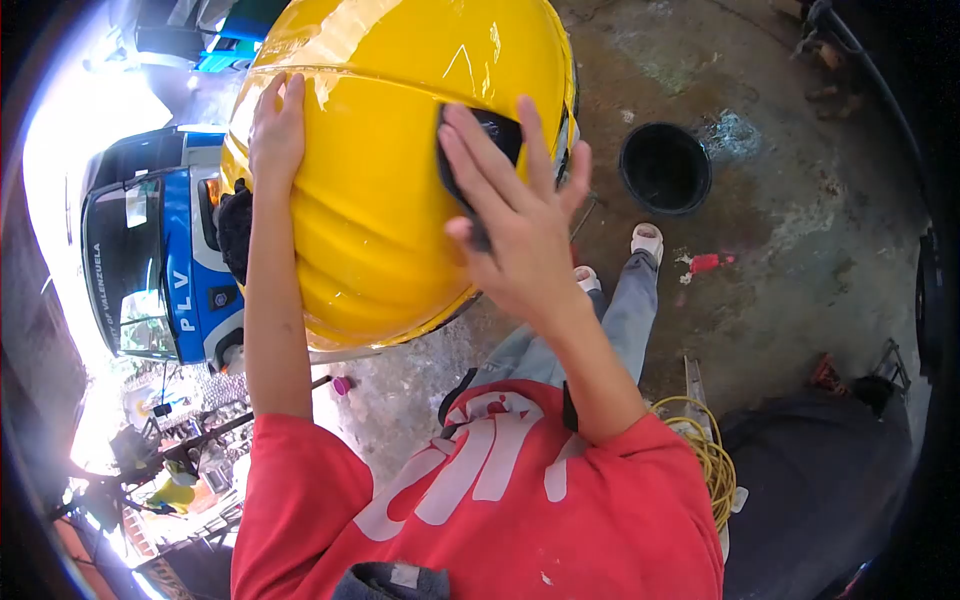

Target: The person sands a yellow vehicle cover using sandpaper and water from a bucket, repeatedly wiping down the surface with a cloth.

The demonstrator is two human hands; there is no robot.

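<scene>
My left hand (277, 140) lies on the glossy yellow panel (380, 200), near its left side, fingers stretched out and nothing seen in them. The panel is rounded and has several creased contours. Over its right part, my right hand (515, 210) presses a flat black pad (498, 132) against the surface. The fingers are spread across the pad and the thumb is by its lower edge. A small pale mark shows on the pad, but I cannot read it; the hand covers much of the rest.
A black bucket (665, 168) stands on the wet, stained floor to the right, with a red object (712, 262) nearby. A blue and white vehicle (165, 255) is at left. A coiled yellow hose or cord (710, 460) is at lower right, beside a large dark covered shape (810, 490).
</scene>
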